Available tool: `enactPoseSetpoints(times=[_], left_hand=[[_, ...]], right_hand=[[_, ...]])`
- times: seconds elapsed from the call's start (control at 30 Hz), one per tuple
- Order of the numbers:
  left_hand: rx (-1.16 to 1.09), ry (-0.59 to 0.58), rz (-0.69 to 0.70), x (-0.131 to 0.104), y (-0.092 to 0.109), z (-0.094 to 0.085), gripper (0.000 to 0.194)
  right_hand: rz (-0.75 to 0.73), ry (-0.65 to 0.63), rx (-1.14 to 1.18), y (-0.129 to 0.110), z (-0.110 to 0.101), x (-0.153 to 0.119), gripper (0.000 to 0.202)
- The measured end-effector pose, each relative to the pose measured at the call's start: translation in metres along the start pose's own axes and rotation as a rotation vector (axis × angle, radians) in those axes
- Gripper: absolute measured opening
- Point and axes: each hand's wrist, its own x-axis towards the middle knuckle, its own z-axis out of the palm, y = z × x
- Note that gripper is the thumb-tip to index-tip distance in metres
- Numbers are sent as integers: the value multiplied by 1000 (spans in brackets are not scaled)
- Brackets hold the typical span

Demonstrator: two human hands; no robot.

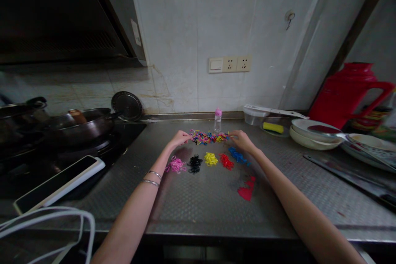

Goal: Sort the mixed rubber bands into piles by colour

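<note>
A long heap of mixed-colour rubber bands (208,137) lies across the steel counter. At its left end my left hand (181,137) has thumb and fingers pinched together, touching the bands. My right hand (243,140) pinches at the opposite end; what either hand's fingertips hold is too small to make out. Nearer me are sorted piles: pink bands (176,164), black bands (194,164), yellow bands (210,159), red bands (227,161) and blue bands (238,155). The blue pile sits just below my right hand. A red torn-looking piece (246,189) lies closer to me.
Behind the heap stands a small clear bottle with a pink cap (218,119). To the right are a plastic tub (254,117), stacked bowls (314,138), a knife (346,179) and a red thermos jug (345,95). A phone-like device (58,183), cables and a pan (82,130) occupy the left.
</note>
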Motion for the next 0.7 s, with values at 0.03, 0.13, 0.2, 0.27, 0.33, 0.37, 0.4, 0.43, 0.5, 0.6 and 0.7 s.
enactPoseSetpoints(times=[0.03,0.13,0.2,0.27,0.33,0.37,0.4,0.43,0.5,0.6,0.7], left_hand=[[-5,0,2,0,-1,0,35],[-10,6,9,2,-2,1,35],[-9,20,20,3,-3,2,34],[-1,40,27,4,-4,3,32],[9,60,36,7,-6,5,31],[14,72,42,8,-7,6,30],[20,84,49,10,-9,8,29],[26,95,57,12,-10,9,28],[40,106,74,16,-12,13,26],[88,87,95,18,-13,20,22],[162,27,137,17,-11,28,21]], right_hand=[[-11,6,26,-5,-2,2,26],[-73,-10,120,-26,-10,5,26],[-108,-49,171,-42,-13,6,25],[-175,-123,234,-57,-15,6,25],[-241,-204,278,-70,-14,5,25],[-269,-251,295,-76,-12,4,26],[-291,-301,309,-80,-10,3,27],[-307,-347,321,-84,-9,2,28],[-326,-418,339,-89,-5,0,29],[-331,-460,340,-93,-2,-1,32],[-320,-445,328,-92,-4,-1,32]])
